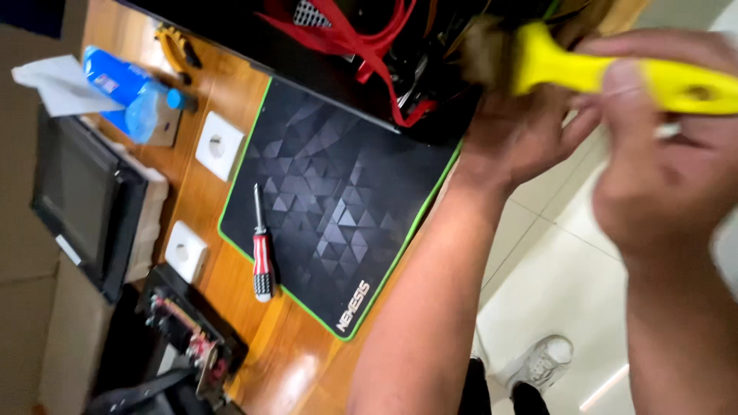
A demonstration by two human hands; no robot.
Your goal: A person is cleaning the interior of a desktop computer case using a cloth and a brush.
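The right hand is closed around the yellow handle of a brush, whose bristles point to the open computer case with red cables. The left hand is under the brush at the case edge; its grip I cannot tell. A screwdriver lies on the black mat.
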